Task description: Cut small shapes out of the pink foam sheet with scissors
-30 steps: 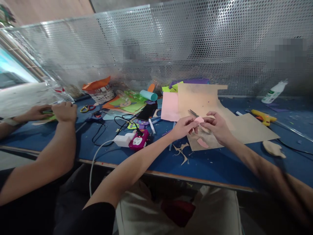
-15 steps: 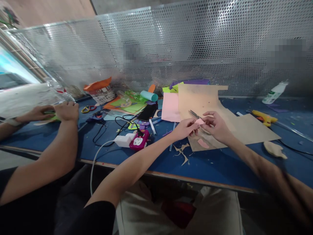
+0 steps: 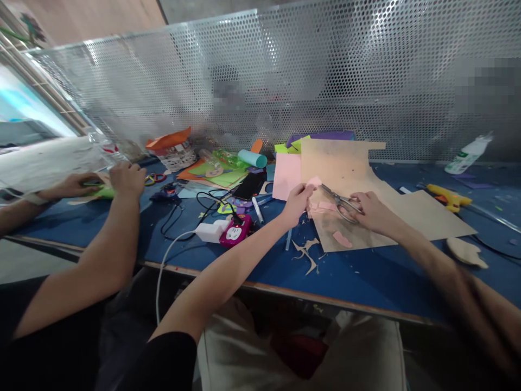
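My left hand [image 3: 298, 205] pinches a small pink paper piece [image 3: 313, 182] above the tan paper's left edge. Just right of it, my right hand [image 3: 368, 210] has its fingers at the handles of the metal scissors [image 3: 344, 206], whose blades point up and left toward the pink piece. Beneath both hands lies the large tan paper [image 3: 337, 163]. Pink strips [image 3: 325, 206] lie under the scissors, and another pink scrap [image 3: 342, 239] rests nearer the front. A pink sheet [image 3: 286, 172] is tucked at the tan paper's left side.
Tan offcuts [image 3: 306, 255] lie in front. A magenta power adapter [image 3: 236, 231], cables and a phone [image 3: 249, 186] are to the left. A yellow glue gun [image 3: 450, 198] and white bottle [image 3: 469, 154] stand out at the right. Another person's hands [image 3: 127, 180] work at the far left.
My right hand has moved right and now holds the scissors by the handles. My left hand has turned and lifted slightly with the pink piece. The view has shifted a little.
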{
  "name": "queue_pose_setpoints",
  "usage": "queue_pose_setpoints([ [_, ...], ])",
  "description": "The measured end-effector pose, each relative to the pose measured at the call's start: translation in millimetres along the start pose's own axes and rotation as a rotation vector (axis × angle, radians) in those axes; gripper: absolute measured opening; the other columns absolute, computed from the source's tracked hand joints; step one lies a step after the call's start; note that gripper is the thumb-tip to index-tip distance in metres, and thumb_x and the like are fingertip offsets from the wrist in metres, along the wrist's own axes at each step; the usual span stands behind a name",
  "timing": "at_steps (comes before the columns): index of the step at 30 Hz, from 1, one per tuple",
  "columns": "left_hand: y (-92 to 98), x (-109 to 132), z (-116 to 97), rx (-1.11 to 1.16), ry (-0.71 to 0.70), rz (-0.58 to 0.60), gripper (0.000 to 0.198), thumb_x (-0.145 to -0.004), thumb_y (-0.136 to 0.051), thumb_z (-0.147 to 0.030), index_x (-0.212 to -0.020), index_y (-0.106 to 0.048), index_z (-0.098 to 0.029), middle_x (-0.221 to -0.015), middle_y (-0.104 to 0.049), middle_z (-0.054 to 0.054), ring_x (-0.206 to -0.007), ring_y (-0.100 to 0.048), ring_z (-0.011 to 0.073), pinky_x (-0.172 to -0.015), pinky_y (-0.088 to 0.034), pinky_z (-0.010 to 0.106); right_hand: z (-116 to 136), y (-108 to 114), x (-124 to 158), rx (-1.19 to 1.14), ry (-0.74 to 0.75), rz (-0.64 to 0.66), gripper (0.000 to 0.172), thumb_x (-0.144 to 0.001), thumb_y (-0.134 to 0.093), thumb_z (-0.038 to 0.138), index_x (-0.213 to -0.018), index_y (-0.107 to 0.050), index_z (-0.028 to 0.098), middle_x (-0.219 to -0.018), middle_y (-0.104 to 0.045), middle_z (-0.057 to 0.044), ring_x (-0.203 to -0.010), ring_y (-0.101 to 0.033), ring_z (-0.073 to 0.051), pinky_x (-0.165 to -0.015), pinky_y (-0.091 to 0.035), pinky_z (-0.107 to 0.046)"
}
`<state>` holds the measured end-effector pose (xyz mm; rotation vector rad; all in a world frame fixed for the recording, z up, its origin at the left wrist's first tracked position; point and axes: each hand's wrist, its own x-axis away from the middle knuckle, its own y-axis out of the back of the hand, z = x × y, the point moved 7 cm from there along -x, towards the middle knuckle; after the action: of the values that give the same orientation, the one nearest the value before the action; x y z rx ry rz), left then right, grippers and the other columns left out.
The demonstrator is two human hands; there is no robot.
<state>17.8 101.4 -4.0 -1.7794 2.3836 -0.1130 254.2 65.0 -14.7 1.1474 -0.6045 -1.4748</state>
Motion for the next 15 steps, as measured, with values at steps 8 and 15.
queue_pose_setpoints([
  [8,0.8,0.9,-3.1,0.218,0.100,0.004,0.029,-0.089,-0.081,-0.042,-0.093,-0.065,-0.018,-0.074,-0.044,-0.005,-0.049,-0.030,0.0031,-0.045,-0.030,0.020,-20.7,3.8,0.6,0.203,-0.134,0.233,0.076,-0.075,-0.071,0.060,-0.132,-0.049,0.015,-0.087,-0.076,-0.019,-0.075,-0.073,-0.039,-0.061,-0.045,-0.036],
  [15,0.0,2.4,-5.9,0.285,0.114,0.002,0.027,-0.087,-0.079,-0.039,-0.087,-0.065,-0.016,-0.069,-0.044,-0.007,-0.045,-0.031,0.0023,-0.043,-0.029,0.019,-36.8,16.5,1.0,0.120,-0.117,0.166,0.053,-0.069,-0.072,0.064,-0.099,-0.052,0.025,-0.078,-0.073,-0.008,-0.059,-0.066,-0.026,-0.052,-0.038,-0.030],
])
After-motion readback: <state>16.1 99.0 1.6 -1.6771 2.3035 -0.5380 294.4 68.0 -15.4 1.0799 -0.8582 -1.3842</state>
